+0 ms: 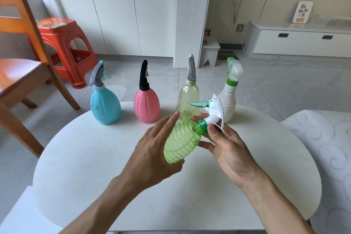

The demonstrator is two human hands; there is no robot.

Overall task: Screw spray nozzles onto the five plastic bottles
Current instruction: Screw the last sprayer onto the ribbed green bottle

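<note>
A ribbed green bottle (182,142) is held tilted above the white round table (95,167). My left hand (152,150) supports its body with straight fingers along the side. My right hand (222,138) pinches the green collar of the white spray nozzle (212,112), which sits on the bottle's neck. Along the far edge of the table stand a blue bottle (105,104), a pink bottle (146,104), a pale yellow bottle (188,99) and a white bottle (228,100), each with a nozzle on top.
A wooden chair (20,74) stands at the left with a red plastic stool (66,47) behind it. A patterned white cushion (330,148) lies at the right. White cabinets line the back wall.
</note>
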